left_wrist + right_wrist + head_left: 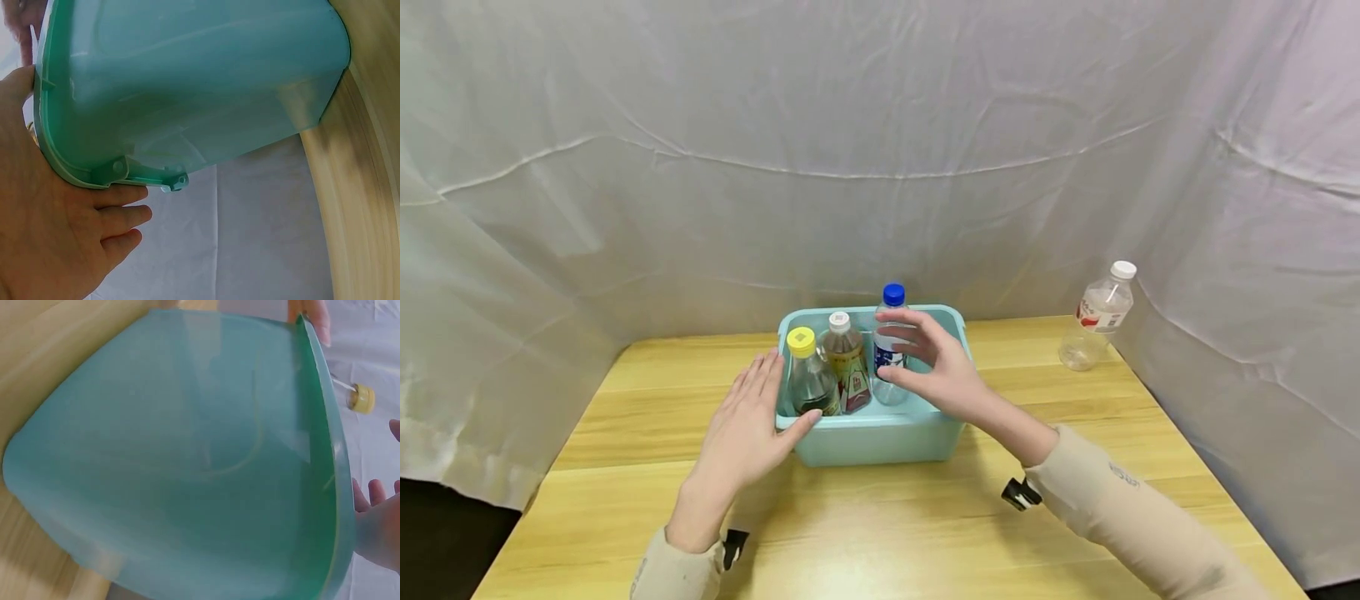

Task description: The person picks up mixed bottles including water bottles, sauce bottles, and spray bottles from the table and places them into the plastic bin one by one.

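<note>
A light blue plastic bin (880, 443) stands on the table with three bottles inside. My left hand (745, 425) rests against its front left corner, fingers straight along the side and thumb over the front rim. Beside that hand is a bottle with a yellow cap (802, 340). A white-capped bottle (847, 367) with a coloured label leans in the middle. Over the bin's right part, my right hand (946, 375) has its fingers apart around the front of a clear blue-capped bottle (892, 298); no firm grip shows. The right wrist view mostly shows the bin's wall (187, 444).
A clear bottle with a white cap (1097, 321) and red-and-white label stands tilted in view near the table's back right corner. Grey cloth (865, 167) hangs behind and at both sides of the wooden table (865, 533).
</note>
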{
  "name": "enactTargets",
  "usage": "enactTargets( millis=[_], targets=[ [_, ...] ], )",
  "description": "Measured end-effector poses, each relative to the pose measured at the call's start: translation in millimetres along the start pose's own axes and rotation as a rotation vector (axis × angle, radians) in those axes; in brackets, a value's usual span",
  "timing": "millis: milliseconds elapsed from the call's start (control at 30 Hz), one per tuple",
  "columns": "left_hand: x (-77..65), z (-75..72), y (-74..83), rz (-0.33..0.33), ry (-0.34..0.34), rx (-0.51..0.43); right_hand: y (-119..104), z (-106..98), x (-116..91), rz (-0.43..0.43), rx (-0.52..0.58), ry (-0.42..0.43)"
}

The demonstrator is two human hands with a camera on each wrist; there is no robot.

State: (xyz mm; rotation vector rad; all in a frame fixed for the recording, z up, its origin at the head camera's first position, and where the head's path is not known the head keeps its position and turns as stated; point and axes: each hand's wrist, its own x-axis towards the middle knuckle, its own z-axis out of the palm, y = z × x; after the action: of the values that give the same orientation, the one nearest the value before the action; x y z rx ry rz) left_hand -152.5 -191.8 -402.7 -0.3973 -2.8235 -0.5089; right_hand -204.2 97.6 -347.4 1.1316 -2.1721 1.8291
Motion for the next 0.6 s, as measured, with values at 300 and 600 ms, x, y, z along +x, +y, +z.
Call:
enactTargets(
  millis=[300, 600],
  targets=[
    [-0.6, -0.1, -0.1, 0.003, 0.005, -0.002, 10.3, -21.9, -22.3, -0.053, -0.052, 0.126],
    [-0.5, 0.5, 0.1, 0.0, 0.0, 0.007, 22.6, -53.4, -35.6, -0.087, 0.006, 0.336]
  ],
)
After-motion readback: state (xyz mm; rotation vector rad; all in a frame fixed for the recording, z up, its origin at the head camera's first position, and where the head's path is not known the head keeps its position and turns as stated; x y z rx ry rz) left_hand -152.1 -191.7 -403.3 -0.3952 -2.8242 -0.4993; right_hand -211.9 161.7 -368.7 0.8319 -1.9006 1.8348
